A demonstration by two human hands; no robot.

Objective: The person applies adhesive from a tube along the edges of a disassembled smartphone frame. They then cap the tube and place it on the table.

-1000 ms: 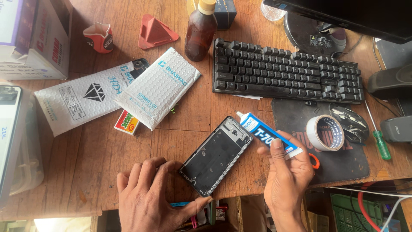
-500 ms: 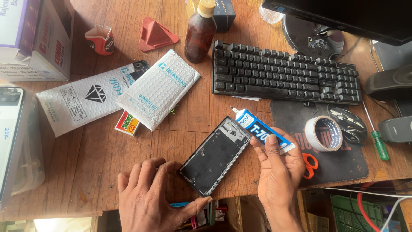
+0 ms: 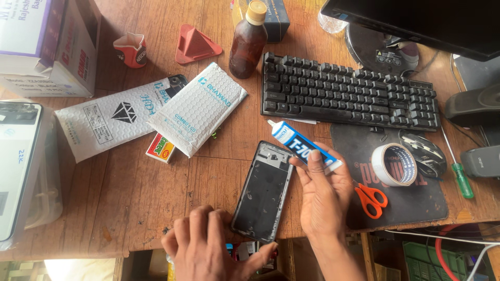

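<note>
The right hand (image 3: 323,192) covers the rear end of the glue tube (image 3: 299,144) and one handle of the orange scissors (image 3: 371,200). The left hand (image 3: 208,244) hides the near left corner of the phone shell (image 3: 263,190). The monitor (image 3: 416,23) is cut off by the far edge, and the white machine (image 3: 21,166) by the left edge.

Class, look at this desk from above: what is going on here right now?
A person is working on an opened phone lying on a wooden desk. The left hand steadies the phone's near end at the desk edge. The right hand holds a blue and white glue tube, nozzle pointing away above the phone's top corner. Nearby lie a tape roll, orange scissors, a keyboard and a brown bottle.
</note>
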